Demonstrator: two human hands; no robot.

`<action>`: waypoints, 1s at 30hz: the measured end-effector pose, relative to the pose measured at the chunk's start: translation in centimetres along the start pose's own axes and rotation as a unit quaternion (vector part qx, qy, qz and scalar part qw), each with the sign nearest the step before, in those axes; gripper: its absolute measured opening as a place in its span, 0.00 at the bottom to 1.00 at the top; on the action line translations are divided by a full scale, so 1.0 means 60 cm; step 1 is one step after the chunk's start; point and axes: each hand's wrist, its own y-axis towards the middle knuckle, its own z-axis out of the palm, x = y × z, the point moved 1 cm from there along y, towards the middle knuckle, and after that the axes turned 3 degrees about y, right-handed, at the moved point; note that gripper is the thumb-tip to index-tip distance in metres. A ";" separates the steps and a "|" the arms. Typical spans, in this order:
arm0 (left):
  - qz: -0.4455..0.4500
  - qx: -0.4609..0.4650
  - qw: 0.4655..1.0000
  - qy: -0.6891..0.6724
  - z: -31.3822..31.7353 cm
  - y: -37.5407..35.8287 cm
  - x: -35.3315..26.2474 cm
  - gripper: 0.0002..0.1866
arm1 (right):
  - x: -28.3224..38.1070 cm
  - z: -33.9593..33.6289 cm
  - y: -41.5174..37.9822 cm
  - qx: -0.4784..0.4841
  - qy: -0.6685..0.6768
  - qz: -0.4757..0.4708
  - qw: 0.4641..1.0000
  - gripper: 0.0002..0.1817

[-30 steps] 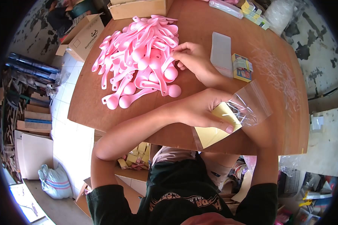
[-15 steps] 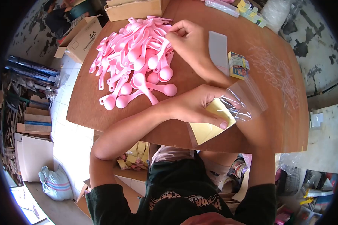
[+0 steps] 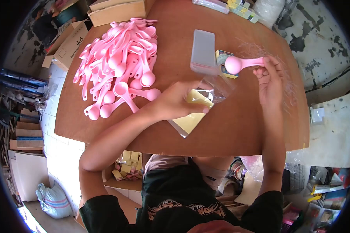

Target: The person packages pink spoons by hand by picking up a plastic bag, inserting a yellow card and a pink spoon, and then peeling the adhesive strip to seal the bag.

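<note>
My left hand (image 3: 179,100) is closed round a clear plastic bag (image 3: 217,90) with a folded yellow paper (image 3: 188,123) inside it. The bag's mouth points up and to the right. In my right hand (image 3: 270,79) a pink measuring spoon (image 3: 243,64) is pinched by the end of its handle, bowl towards the left. That spoon hangs over the table in front of a small yellow and blue box (image 3: 225,64). A big heap of pink spoons (image 3: 120,58) lies on the left of the table, beyond my left forearm.
On the wooden table (image 3: 175,42) lies a stack of clear bags (image 3: 203,50). Thin clear strips (image 3: 256,50) are scattered at the right. A cardboard box (image 3: 120,11) stands at the far left edge. Below the table an open box holds yellow packets (image 3: 130,163).
My right hand has moved from the spoon heap to the right and now carries a pink spoon. My left hand with the bag has shifted left in view, as has the whole scene somewhat.
</note>
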 end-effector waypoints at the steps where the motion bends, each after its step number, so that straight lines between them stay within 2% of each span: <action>1: 0.001 0.004 1.000 0.000 0.001 0.001 0.004 0.28 | 0.003 -0.006 -0.006 0.001 0.005 0.016 1.000 0.10; 5: -0.015 0.005 1.000 -0.004 -0.001 0.003 0.001 0.27 | -0.001 -0.008 -0.015 -0.025 -0.027 0.040 0.999 0.10; 7: -0.020 -0.001 0.999 -0.025 -0.002 0.005 -0.002 0.25 | -0.010 -0.017 -0.009 0.034 0.008 0.119 0.992 0.10; 8: -0.043 0.003 0.998 -0.036 -0.003 0.004 -0.006 0.25 | -0.010 -0.020 -0.009 0.031 0.009 0.117 0.993 0.10; 11: -0.042 0.003 0.999 -0.031 -0.003 0.005 -0.002 0.23 | -0.018 -0.008 -0.023 0.110 -0.029 0.224 0.968 0.12; 13: -0.039 0.003 0.999 -0.010 0.000 0.005 -0.002 0.25 | -0.020 0.013 -0.037 0.149 -0.043 0.231 0.960 0.12; 19: -0.017 -0.001 1.000 0.009 0.006 0.005 0.011 0.28 | -0.041 0.033 -0.056 0.151 -0.052 0.220 0.962 0.10; 21: -0.002 -0.005 1.000 0.025 0.005 0.005 0.012 0.29 | -0.051 0.032 -0.058 0.111 -0.073 0.187 0.973 0.10; 28: -0.002 -0.007 1.000 0.021 0.009 0.005 0.025 0.37 | -0.051 0.017 -0.050 0.057 -0.054 0.181 0.980 0.09; 30: 0.003 -0.018 1.000 0.025 0.007 0.004 0.024 0.38 | -0.046 0.004 -0.042 0.023 0.001 0.110 0.994 0.09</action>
